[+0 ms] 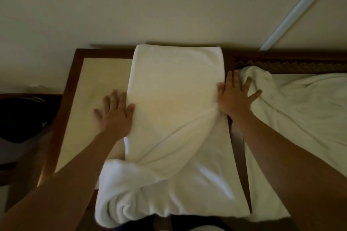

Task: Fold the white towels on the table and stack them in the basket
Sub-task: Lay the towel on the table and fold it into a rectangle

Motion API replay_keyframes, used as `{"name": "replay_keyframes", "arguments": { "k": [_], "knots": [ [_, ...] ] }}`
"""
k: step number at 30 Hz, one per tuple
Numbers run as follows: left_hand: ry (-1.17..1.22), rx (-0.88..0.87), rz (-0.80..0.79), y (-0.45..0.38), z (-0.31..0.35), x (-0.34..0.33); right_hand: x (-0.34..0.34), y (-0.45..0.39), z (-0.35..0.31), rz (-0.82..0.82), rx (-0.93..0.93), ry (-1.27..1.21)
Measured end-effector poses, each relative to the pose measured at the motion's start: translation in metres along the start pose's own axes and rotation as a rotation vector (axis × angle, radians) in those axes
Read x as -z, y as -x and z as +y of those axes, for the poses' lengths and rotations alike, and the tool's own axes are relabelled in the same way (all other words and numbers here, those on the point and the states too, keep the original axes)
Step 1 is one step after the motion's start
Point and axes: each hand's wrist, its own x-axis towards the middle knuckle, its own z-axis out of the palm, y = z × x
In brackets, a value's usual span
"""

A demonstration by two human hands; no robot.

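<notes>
Lying lengthwise on the table (97, 73), long axis running away from the body: the white towel (174, 103), near end bunching over the edge. Flanking it, left hand (114, 112) flat, fingers spread, holding nothing; right hand (234, 97) likewise, equally near, touching the loose towels (300, 110) beyond. Basket not showing.

White towel (176, 99) at centre — plain; the table (97, 76) cream-topped with a dark brown frame; upper right, a brown lattice-patterned strip (291, 64).

A home or hotel room; dark wooden table (62, 110), plain cream wall (131, 5), white linen (300, 108).
</notes>
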Motion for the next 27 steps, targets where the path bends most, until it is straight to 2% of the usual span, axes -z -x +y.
{"name": "replay_keyframes", "arguments": {
  "k": [2, 4, 6, 8, 10, 12, 15, 18, 20, 22, 24, 25, 27],
  "knots": [
    [0.128, -0.025, 0.084, 0.017, -0.011, 0.009, 0.003, 0.02, 0.002, 0.037, -0.025, -0.082],
    [0.393, -0.098, 0.085, 0.046, -0.019, 0.017, -0.003, 0.056, -0.006, 0.111, 0.033, -0.166],
    [0.536, -0.227, -0.147, 0.076, -0.029, 0.021, -0.015, 0.095, -0.016, 0.162, 0.12, -0.18],
    [0.548, -0.321, -0.358, 0.096, -0.043, 0.024, -0.029, 0.132, -0.024, 0.194, 0.188, -0.176],
    [0.632, -0.273, -0.517, 0.109, -0.05, 0.034, -0.042, 0.164, -0.028, 0.218, 0.24, -0.17],
    [0.556, -0.223, -0.623, 0.12, -0.053, 0.047, -0.052, 0.193, -0.032, 0.204, 0.248, -0.193],
    [0.303, -0.284, -0.527, 0.142, -0.062, 0.053, -0.057, 0.237, -0.039, 0.209, 0.227, -0.263],
    [0.271, -0.307, -0.295, 0.175, -0.073, 0.047, -0.057, 0.279, -0.042, 0.206, 0.162, -0.466],
    [0.258, -0.348, -0.141, 0.204, -0.074, 0.045, -0.055, 0.302, -0.042, 0.065, 0.039, -0.743],
    [0.226, -0.423, -0.051, 0.236, -0.069, 0.043, -0.048, 0.323, -0.044, -0.228, -0.169, -1.024],
    [0.233, -0.472, -0.048, 0.27, -0.058, 0.036, -0.041, 0.343, -0.043, -0.504, -0.345, -1.223],
    [0.238, -0.491, -0.057, 0.287, -0.052, 0.03, -0.039, 0.353, -0.041, -0.591, -0.367, -1.275],
    [0.3, -0.522, -0.087, 0.317, -0.039, 0.017, -0.044, 0.367, -0.032, -0.643, -0.319, -1.333]
  ]
}}
